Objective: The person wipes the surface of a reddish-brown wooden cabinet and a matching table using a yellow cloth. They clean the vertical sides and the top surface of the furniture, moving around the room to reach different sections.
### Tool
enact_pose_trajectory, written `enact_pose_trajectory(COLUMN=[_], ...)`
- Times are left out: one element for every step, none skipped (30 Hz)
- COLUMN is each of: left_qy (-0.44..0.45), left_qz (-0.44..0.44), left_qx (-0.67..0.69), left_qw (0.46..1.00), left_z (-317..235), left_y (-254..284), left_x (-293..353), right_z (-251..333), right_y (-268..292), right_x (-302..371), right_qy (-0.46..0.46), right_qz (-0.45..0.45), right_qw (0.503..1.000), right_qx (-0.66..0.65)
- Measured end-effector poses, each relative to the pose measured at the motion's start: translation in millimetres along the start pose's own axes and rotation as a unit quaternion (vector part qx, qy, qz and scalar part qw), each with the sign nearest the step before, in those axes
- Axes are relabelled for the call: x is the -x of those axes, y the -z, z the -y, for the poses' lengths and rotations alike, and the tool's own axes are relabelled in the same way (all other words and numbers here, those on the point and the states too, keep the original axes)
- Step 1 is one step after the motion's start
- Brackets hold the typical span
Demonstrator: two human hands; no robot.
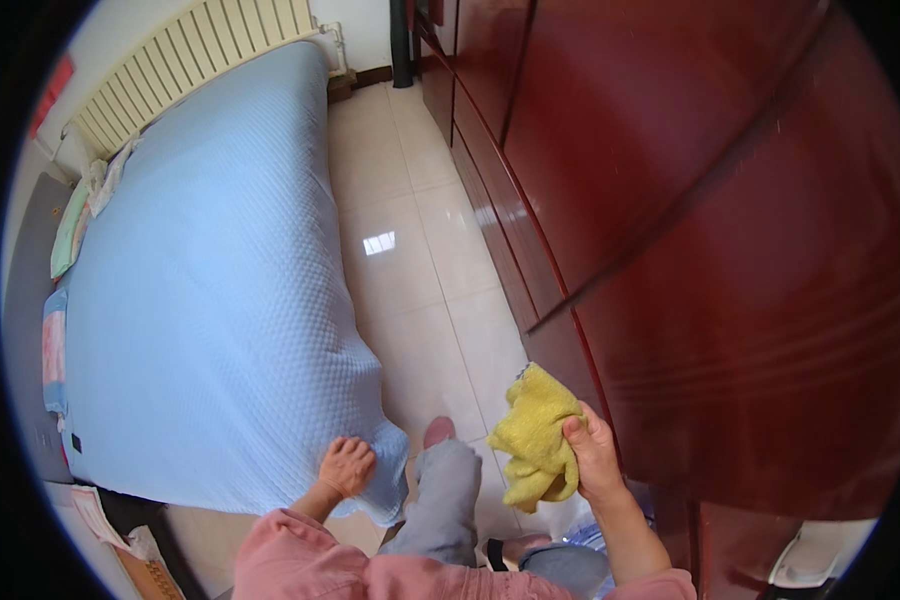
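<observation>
My right hand [596, 456] is closed around a crumpled yellow cloth [538, 432], thumb on top. The cloth hangs in loose folds to the left of the hand, in front of the dark red wardrobe [690, 250]. Over the near right corner of a bed, my left hand [348, 466] is held palm down with its fingers slightly bent and apart, nothing seen in it. Below it lies the light blue quilted bedspread [220, 300]; I cannot tell whether the hand touches it.
Between bed and wardrobe runs a pale tiled floor [400, 270]. A cream radiator [190, 60] lines the far wall. Pillows [70, 230] lie along the bed's left edge. Something blue and shiny [638, 508] stands beside my right forearm.
</observation>
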State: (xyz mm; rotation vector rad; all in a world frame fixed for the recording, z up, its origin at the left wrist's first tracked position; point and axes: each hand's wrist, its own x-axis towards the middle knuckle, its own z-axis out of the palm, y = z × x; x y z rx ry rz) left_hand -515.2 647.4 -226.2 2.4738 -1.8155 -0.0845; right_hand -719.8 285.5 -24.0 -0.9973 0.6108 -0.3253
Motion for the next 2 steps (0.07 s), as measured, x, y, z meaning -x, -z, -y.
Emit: enact_pose_trajectory(left_qy=[0.007, 0.012], left_qz=[0.009, 0.034], left_qx=[0.000, 0.008], left_qw=[1.000, 0.999], left_z=[-1, 2], left_y=[4, 7], left_x=[2, 2], right_z=[18, 35], right_y=[-18, -34], right_x=[-7, -14], right_qy=[-0.017, -0.037], right_qz=[0.012, 0.022], right_qw=[1.000, 0.999], right_qx=[-0.020, -0.027])
